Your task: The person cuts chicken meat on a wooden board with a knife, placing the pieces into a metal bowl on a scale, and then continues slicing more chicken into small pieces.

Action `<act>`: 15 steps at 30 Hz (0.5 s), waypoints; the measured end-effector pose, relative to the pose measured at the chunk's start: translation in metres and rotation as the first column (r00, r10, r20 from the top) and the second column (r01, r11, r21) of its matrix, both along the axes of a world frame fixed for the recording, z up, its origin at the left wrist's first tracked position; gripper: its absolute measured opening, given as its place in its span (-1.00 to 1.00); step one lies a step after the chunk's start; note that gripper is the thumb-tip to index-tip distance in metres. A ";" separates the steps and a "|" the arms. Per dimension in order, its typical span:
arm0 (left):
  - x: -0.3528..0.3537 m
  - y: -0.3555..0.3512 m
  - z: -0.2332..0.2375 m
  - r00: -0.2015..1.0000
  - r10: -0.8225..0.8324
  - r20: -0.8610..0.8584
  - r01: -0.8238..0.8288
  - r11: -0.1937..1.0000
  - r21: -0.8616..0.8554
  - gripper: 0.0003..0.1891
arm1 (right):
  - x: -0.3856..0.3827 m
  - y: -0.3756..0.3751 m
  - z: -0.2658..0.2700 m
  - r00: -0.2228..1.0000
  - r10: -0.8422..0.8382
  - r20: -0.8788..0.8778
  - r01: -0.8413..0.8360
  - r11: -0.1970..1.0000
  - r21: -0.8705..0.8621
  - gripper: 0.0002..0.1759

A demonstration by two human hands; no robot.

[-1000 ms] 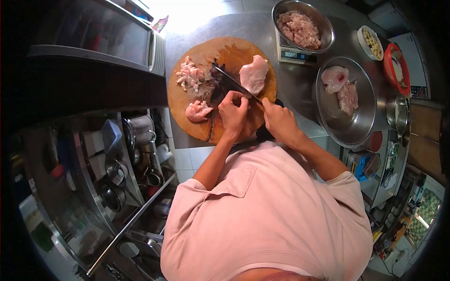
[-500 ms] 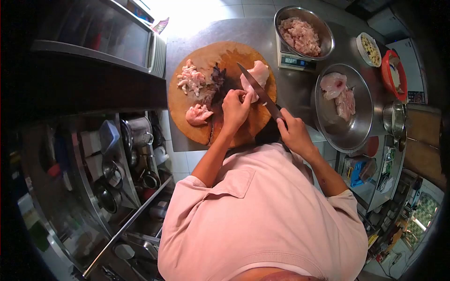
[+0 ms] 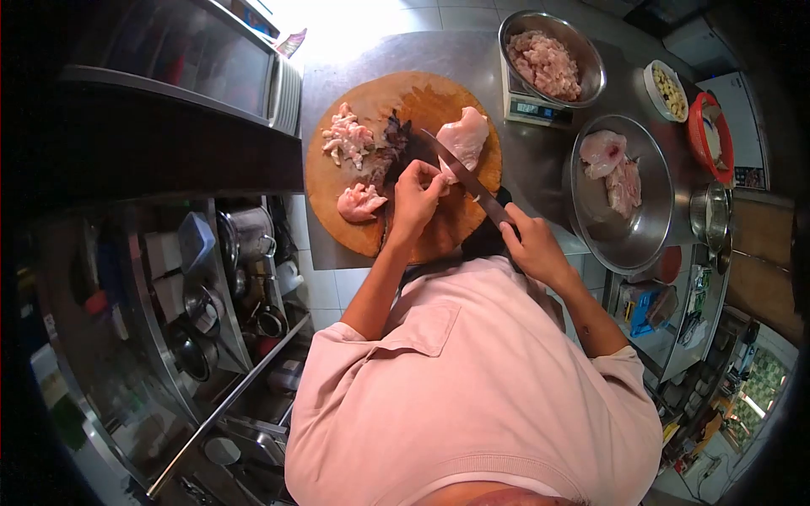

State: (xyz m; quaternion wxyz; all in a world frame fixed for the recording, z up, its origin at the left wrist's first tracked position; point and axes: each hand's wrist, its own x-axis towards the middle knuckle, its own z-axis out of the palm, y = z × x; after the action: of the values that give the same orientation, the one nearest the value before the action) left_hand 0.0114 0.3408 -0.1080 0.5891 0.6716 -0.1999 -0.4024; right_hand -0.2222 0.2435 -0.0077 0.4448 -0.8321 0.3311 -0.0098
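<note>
On a round wooden chopping board (image 3: pixel 354 236) lies a pale raw chicken breast (image 3: pixel 467 139). My left hand (image 3: pixel 417 201) is closed in a pinch at its near end, beside the blade. My right hand (image 3: pixel 537 246) grips the handle of a kitchen knife (image 3: pixel 460 171), whose blade slants up and left across the breast's near left edge. Left of the blade is a dark purplish heap of scraps (image 3: pixel 394 139). Farther left sit a pile of pink and whitish trimmings (image 3: pixel 348 137) and, below it, a smaller chicken piece (image 3: pixel 361 202).
A bowl of minced meat (image 3: pixel 547 66) rests on a digital scale (image 3: pixel 537 111). To the right, a large steel basin (image 3: pixel 595 228) holds raw meat pieces. Beyond are a white dish (image 3: pixel 666 89) and a red basket (image 3: pixel 699 139). Pot-filled shelves (image 3: pixel 202 337) stand at left.
The knife has drawn slightly back toward me, its tip now lower and more of the breast uncovered. My left hand stays at the breast's near end.
</note>
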 end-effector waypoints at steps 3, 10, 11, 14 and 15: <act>-0.006 0.004 0.005 0.997 0.070 0.022 -0.070 0.998 -0.007 -0.88 | 0.000 -0.001 -0.001 0.999 0.015 -0.040 -0.015 1.000 -0.003 -0.85; -0.010 0.007 0.010 0.983 0.095 0.155 -0.103 0.994 0.045 -0.88 | 0.009 -0.006 -0.014 0.992 0.102 -0.081 -0.108 0.991 -0.080 -0.83; -0.010 0.008 0.009 0.977 0.086 0.193 -0.100 0.993 0.063 -0.88 | 0.014 -0.005 -0.014 0.988 0.104 -0.115 -0.121 0.982 -0.144 -0.83; -0.011 0.005 0.006 0.933 0.041 0.358 -0.098 0.985 0.142 -0.90 | 0.037 -0.002 -0.020 0.982 0.115 -0.151 -0.151 0.956 -0.252 -0.81; -0.013 0.005 0.006 0.933 0.036 0.358 -0.092 0.986 0.142 -0.90 | 0.046 -0.001 -0.023 0.979 0.131 -0.154 -0.172 0.941 -0.292 -0.80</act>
State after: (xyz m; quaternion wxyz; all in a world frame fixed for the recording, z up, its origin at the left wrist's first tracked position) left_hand -0.0011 0.3456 -0.1019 0.5021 0.7832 -0.2484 -0.2699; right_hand -0.1767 0.2423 -0.0305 0.2879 -0.9125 0.2892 0.0288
